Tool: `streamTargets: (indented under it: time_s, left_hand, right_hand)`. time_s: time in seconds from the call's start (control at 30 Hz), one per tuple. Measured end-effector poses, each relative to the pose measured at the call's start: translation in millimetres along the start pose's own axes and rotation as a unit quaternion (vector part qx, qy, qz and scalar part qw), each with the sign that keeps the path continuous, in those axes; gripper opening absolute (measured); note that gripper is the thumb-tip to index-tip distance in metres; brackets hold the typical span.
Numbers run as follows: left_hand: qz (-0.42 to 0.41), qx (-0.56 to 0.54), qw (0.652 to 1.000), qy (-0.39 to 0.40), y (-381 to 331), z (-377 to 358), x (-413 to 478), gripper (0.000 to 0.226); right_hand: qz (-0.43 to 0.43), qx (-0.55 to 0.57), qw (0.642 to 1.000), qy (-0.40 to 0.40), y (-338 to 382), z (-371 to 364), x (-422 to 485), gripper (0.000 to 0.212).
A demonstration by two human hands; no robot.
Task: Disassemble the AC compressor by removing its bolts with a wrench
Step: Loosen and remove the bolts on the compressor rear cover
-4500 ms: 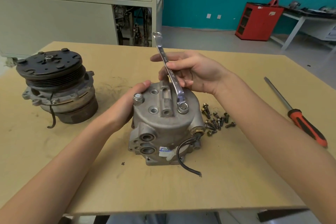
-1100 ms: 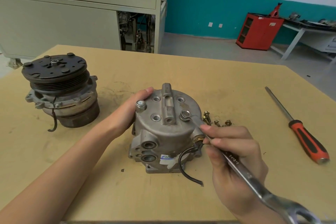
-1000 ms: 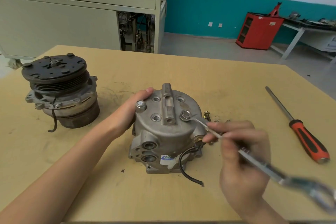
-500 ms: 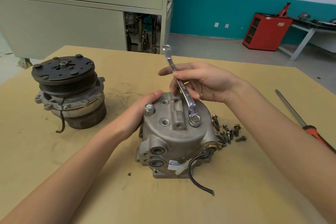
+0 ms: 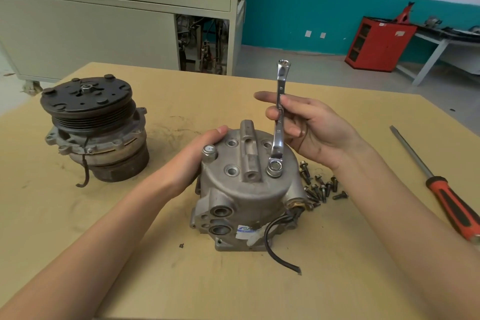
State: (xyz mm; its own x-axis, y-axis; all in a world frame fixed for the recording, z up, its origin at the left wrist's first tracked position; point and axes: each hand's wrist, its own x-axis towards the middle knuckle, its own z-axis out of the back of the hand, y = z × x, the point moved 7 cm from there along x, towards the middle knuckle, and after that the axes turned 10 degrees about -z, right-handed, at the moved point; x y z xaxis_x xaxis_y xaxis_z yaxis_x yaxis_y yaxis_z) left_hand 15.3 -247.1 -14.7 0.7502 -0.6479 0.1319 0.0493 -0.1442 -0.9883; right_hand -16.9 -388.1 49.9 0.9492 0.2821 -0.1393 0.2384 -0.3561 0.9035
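Compressor (image 5: 246, 184) stands on end near the middle of the table (image 5: 181, 280), round cover facing up, ported side toward me. A black wire (image 5: 275, 244) curls from its lower right onto the tabletop.

My left hand (image 5: 192, 156) grips the compressor's left flank. The palm is against the housing and the thumb lies over the cover's rim. The fingers go round the far side, out of sight.

My right hand (image 5: 311, 130) holds the wrench (image 5: 279, 122) by the middle of its shank, pinched between thumb and curled fingers, with the index finger stretched out to the left. The wrench rises steeply and its upper ring is free in the air. Its lower ring sits over a bolt (image 5: 274, 166) on the right side of the cover.

A second bolt (image 5: 209, 152) stands in the cover's left edge, just beside my left thumb. Three holes in the cover show open.

Loose bolts (image 5: 320, 187) lie in a small heap on the table, just right of the compressor and below my right wrist.

A screwdriver (image 5: 446, 195) with an orange-and-black handle lies well to the right, tip pointing away from me.

A pulley unit (image 5: 96, 127), dark and grooved, stands far left, apart from everything else.

Beyond the table there is a grey cabinet (image 5: 85, 34) and a red cabinet (image 5: 376, 44) against a teal wall.
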Motion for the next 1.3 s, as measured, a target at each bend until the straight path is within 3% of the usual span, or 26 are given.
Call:
streamTargets:
  time_s: [0.2,0.33,0.63,0.8,0.9,1.0,1.13,1.3]
  left_hand:
    - [-0.001,-0.003,1.0,-0.007,0,0,0,0.039]
    - [-0.016,-0.018,1.0,-0.005,-4,-2,0,0.036]
    - [-0.063,-0.007,0.998,-0.004,-18,-9,-2,0.036]
    - [-0.08,-0.01,0.997,0.004,-26,-15,-4,0.035]
    - [-0.083,-0.013,0.996,0.006,-25,-14,-4,0.033]
    - [-0.04,-0.005,0.999,-0.006,-16,-9,-4,0.032]
    - [-0.014,0.0,1.0,-0.005,-8,-5,-4,0.035]
    - [0.012,0.001,1.0,-0.013,-1,0,-3,0.038]
  right_hand:
    - [0.053,0.004,0.998,-0.034,-3,5,-7,0.025]
    - [0.028,-0.128,0.99,-0.055,7,-3,1,0.026]
    - [-0.093,-0.418,0.899,0.094,14,-64,33,0.023]
    - [-0.137,-0.434,0.879,0.142,8,-79,37,0.025]
    - [-0.15,-0.401,0.892,0.142,6,-80,38,0.026]
    - [-0.124,-0.316,0.936,0.09,15,-74,36,0.025]
    - [-0.005,-0.152,0.987,-0.05,39,-44,12,0.017]
    - [0.162,-0.098,0.957,-0.22,45,-1,-52,0.017]
